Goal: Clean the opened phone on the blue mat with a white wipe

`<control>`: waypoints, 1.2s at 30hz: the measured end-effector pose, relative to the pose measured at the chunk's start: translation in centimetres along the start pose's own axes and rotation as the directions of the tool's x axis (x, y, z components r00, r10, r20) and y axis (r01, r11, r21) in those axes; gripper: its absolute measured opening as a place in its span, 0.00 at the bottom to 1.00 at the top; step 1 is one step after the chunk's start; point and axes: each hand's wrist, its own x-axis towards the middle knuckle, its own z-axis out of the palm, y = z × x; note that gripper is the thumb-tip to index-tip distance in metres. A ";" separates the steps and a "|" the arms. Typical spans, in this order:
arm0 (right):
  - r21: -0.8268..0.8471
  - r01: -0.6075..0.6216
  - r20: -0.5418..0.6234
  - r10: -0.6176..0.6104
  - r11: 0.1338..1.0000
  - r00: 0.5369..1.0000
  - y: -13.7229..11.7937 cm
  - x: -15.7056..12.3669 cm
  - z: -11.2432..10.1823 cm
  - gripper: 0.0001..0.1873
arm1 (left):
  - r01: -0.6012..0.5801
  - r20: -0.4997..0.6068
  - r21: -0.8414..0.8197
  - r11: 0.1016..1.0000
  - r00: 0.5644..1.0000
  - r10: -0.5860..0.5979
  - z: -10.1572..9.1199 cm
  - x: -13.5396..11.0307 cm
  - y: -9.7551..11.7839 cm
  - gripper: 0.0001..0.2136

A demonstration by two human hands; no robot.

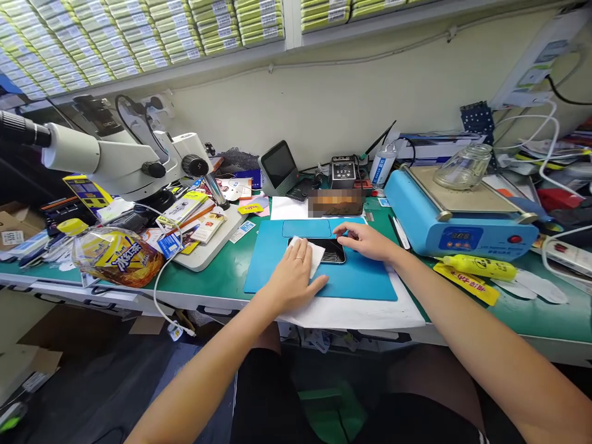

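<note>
A phone (333,251) with a dark, glossy face lies flat on a blue mat (272,271). My left hand (296,271) holds a white tissue (316,254) under its fingers, pressed down over the phone's left part. Its thumb is spread to the right, and a ring is on one finger. At the phone's upper right corner is my right hand (363,239), its fingers loosely bent and apart; I see no grip on the phone. Just behind the phone, a thin rounded rectangular outline (306,229) shows on the mat.
A white microscope (124,157) and a drink bottle (115,256) stand left among papers. To the right sits a blue heating machine (462,228) with a glass jar (464,166) on top. A yellow tube (483,267) lies before it. White paper (356,313) shows under the mat.
</note>
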 end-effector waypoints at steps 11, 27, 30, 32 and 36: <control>-0.203 0.016 -0.286 -0.075 0.979 0.955 1.2 0.6 -0.1 0.15 | -0.164 -0.047 -0.036 0.986 0.986 0.162 1.1 3.2 3.5 0.38; -0.342 0.080 -0.089 -0.117 0.936 0.989 -0.9 2.3 1.0 0.17 | -0.076 -0.011 -0.007 0.997 0.997 0.076 0.2 0.4 0.1 0.35; -0.392 0.072 -0.062 -0.104 0.917 0.993 -1.9 3.8 1.6 0.18 | -0.101 -0.014 -0.026 0.995 0.995 0.101 0.5 1.3 1.3 0.37; -0.409 0.060 -0.056 -0.091 0.911 0.994 -2.2 4.8 2.0 0.20 | -0.108 -0.019 -0.030 0.994 0.994 0.108 0.7 1.5 1.5 0.37; -0.411 0.026 -0.063 -0.057 0.911 0.996 -1.8 6.1 2.6 0.22 | -0.115 -0.022 -0.039 0.993 0.993 0.114 0.9 1.4 1.3 0.37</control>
